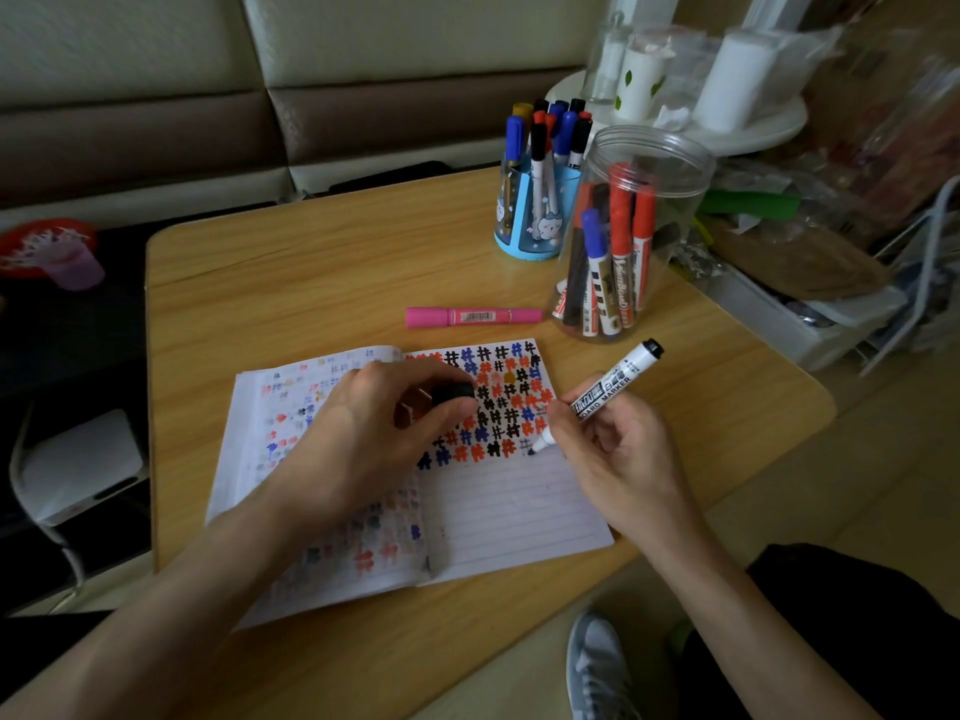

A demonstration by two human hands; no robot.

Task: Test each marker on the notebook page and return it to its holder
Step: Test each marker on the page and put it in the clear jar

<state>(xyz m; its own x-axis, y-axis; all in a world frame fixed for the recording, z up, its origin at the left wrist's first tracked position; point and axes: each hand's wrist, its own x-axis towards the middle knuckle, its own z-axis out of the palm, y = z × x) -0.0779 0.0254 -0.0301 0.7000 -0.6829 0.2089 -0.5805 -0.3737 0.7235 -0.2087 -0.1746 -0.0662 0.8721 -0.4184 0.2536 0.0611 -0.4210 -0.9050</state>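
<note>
- The right hand (623, 459), right of centre, curls its fingers round a white board marker (618, 381) and holds it like a pen. The barrel slants up to the right, with its black end highest.
- The marker's dark tip points down-left and touches the right-hand page of the notebook (509, 511), at the right end of the lowest row of marks.
- The left hand (363, 433), at centre, rests on the notebook over the fold and pinches a black cap (453, 393) between thumb and fingertips.
- The notebook lies open on the wooden table (311, 272). The upper half of its right page is packed with rows of black, red and blue hash marks, and the lined lower half is bare. Faint colour marks show on the left page.
- A pink marker (472, 317) lies capped and flat on the table just above the notebook.
- Its right end is close beside a clear jar (654, 148), which stands upright and holds thick red, blue and black markers.
- A blue holder (535, 246) with cartoon figures stands just up-left of the jar, full of slimmer capped markers in blue, black, red and yellow.
- A white tray (753, 132) with bottles sits in the upper right.
- A red dish (31, 241) is at the left edge.
- A grey shoe (597, 667) shows at the bottom.
</note>
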